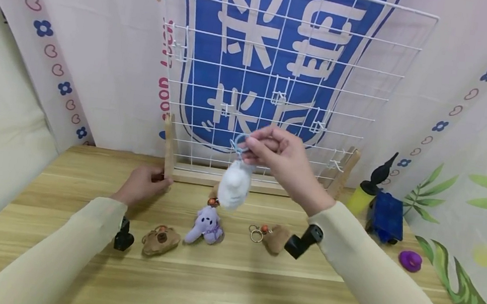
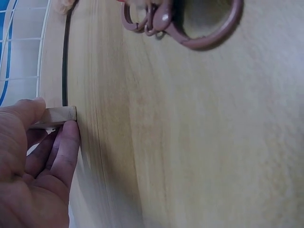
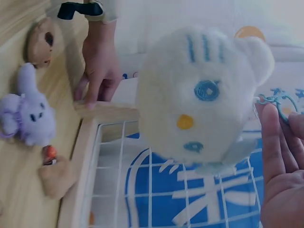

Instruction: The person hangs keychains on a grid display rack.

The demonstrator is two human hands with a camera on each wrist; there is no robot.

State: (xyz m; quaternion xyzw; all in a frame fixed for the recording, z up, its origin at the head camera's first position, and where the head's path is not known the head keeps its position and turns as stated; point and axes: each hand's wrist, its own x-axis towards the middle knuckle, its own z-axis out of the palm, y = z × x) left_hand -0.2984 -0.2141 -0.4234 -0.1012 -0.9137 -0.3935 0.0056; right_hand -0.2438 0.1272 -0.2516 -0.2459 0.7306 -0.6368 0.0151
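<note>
My right hand (image 1: 281,159) pinches the light-blue ring (image 1: 240,143) of a white plush keychain (image 1: 236,185), which hangs in front of the wire grid rack. Blue stitched eyes and a yellow nose show on the white plush in the right wrist view. At the rack's left end, my left hand (image 1: 141,185) grips the wooden foot (image 2: 61,114) between thumb and fingers. Close to this hand lies a brown plush keychain (image 1: 161,241). A purple plush keychain (image 1: 206,226) lies below the hanging plush.
White hooks (image 1: 278,98) hang on the grid at several heights. Another brown plush (image 1: 277,239) with metal rings lies at centre right. On the right are a yellow bottle (image 1: 359,201) with a black nozzle, a blue cart-like toy (image 1: 386,217) and a small purple object (image 1: 410,261).
</note>
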